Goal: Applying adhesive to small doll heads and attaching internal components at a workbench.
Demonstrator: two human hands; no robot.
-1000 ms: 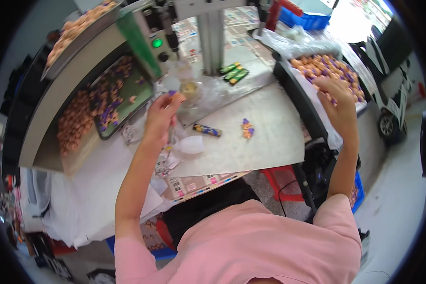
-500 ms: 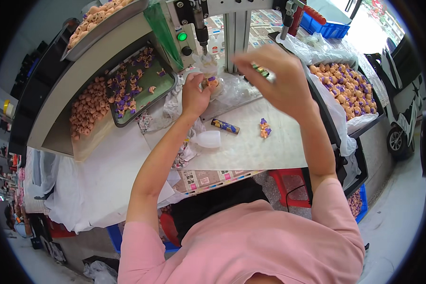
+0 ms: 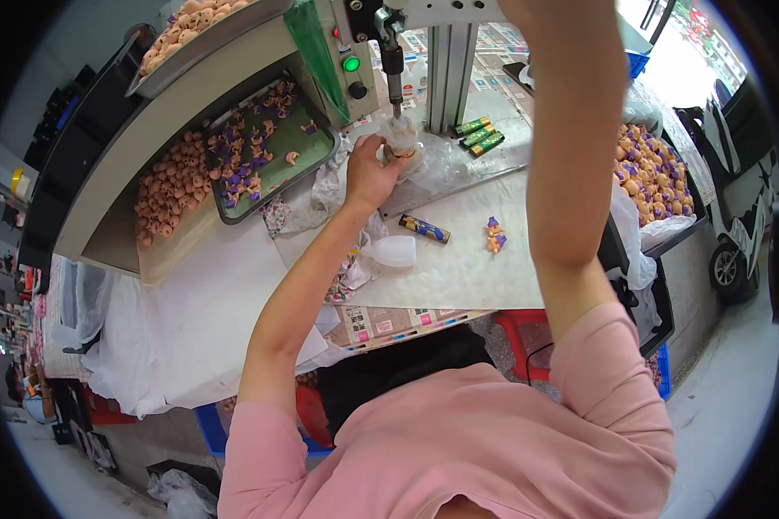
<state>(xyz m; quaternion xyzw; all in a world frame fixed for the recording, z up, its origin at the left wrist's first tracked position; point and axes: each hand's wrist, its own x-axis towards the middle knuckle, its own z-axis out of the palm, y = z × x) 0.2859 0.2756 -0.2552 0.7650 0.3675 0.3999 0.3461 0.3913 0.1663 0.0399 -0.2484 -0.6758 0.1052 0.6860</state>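
My left hand (image 3: 374, 176) is closed at the foot of the press, its fingertips pinching a small skin-coloured doll piece (image 3: 398, 153). That piece sits right under the plastic-wrapped press head (image 3: 399, 132), and my fingers hide most of it. My right forearm (image 3: 571, 173) rises to the top edge of the picture, where the hand is largely cut off and its fingers do not show. On the white sheet below the press lies a small doll figure with purple clothing (image 3: 495, 234). Nearby are a dark blue tube (image 3: 424, 228) and a translucent plastic cup (image 3: 393, 252).
A dark tray (image 3: 273, 164) of purple-clothed doll bodies stands left, beside a heap of doll heads (image 3: 171, 192). More heads fill a raised metal tray (image 3: 212, 36). Finished-looking dolls (image 3: 653, 177) fill a lined bin at right. Green tubes (image 3: 479, 137) lie by the press column.
My right hand has swung up from above the table to the top edge. The press head's wrapped tip is lower over the piece at my left hand. The whole view has shifted slightly.
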